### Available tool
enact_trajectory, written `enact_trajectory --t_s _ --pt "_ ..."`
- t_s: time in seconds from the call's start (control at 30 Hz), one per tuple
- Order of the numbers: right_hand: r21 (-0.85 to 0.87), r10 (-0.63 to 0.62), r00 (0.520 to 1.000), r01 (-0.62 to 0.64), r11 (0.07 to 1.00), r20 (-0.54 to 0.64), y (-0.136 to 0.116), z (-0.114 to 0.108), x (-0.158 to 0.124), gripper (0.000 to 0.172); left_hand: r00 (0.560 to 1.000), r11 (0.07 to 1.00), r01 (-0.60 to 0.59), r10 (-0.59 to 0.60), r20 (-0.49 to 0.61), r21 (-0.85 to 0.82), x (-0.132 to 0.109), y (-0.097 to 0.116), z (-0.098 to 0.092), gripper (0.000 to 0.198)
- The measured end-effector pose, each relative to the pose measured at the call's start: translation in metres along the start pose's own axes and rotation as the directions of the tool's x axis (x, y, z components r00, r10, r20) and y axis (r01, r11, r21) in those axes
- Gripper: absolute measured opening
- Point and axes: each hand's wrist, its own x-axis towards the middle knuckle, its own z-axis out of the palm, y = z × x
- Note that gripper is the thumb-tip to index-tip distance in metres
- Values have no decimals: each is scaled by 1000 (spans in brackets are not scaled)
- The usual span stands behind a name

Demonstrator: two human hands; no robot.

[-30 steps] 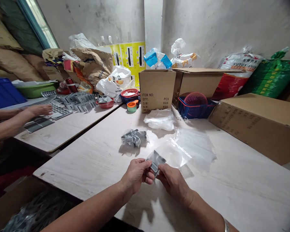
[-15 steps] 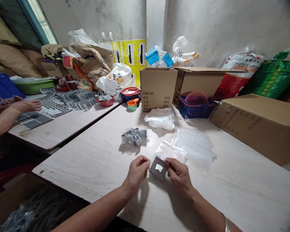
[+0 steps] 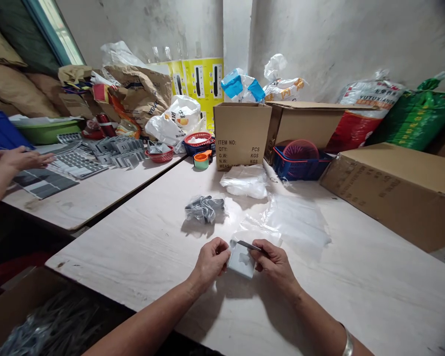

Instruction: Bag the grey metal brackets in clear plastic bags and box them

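Observation:
Both my hands hold a small square metal plate (image 3: 241,262) low over the white work table (image 3: 133,247), its pale face up and a dark edge showing along the top. My left hand (image 3: 212,262) pinches its left side, and my right hand (image 3: 276,264) grips its right side. A clear plastic bag (image 3: 255,236) lies against the plate's far edge; I cannot tell whether the plate is inside it. Farther ahead sits a bundle of dark metal pieces in plastic (image 3: 203,208). A flat clear sheet (image 3: 296,222) lies to the right.
A cardboard carton (image 3: 241,136) and crumpled plastic (image 3: 244,182) stand ahead. Large cartons and sacks line the back and right. On the left table, a co-worker's hand (image 3: 22,158) works among metal parts. An open box of metal pieces (image 3: 48,321) sits below the near-left table edge.
The plate has turned over, its dark face with a pale patch replaced by a pale face. My hands have drawn slightly closer to it, and the co-worker's hand has moved left.

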Motion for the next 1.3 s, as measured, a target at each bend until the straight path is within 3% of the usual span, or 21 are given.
enact_trajectory --t_s 0.17,0.4,0.47,0.7,0.87,0.97,1.1,1.3 --pt "-81 -48 998 44 996 -44 2 1 -1 12 997 997 -40 44 -57 68 -3 2 0 19" --pt "-318 -206 962 142 937 -177 11 -9 1 12 991 999 -15 8 137 52 -25 11 2 14" --pt "-366 -250 956 180 913 -153 11 -10 1 15 987 998 -27 17 163 60 -27 12 2 13" --pt "-504 -334 941 314 805 52 -3 -4 -4 18 980 959 -194 197 4 206 -21 13 4 11" --pt "-531 -371 908 416 738 196 -8 -2 -6 22 942 897 -336 317 112 287 -15 11 5 11" --pt "-514 -322 920 392 763 224 -11 -5 -5 15 921 875 -388 361 142 289 -9 9 2 9" --pt "-500 -196 963 263 825 183 -18 -10 -3 12 934 905 -356 349 70 232 -3 6 -5 8" --pt "-506 -113 976 194 840 187 -20 -10 -2 8 931 920 -360 364 6 157 1 8 -5 10"
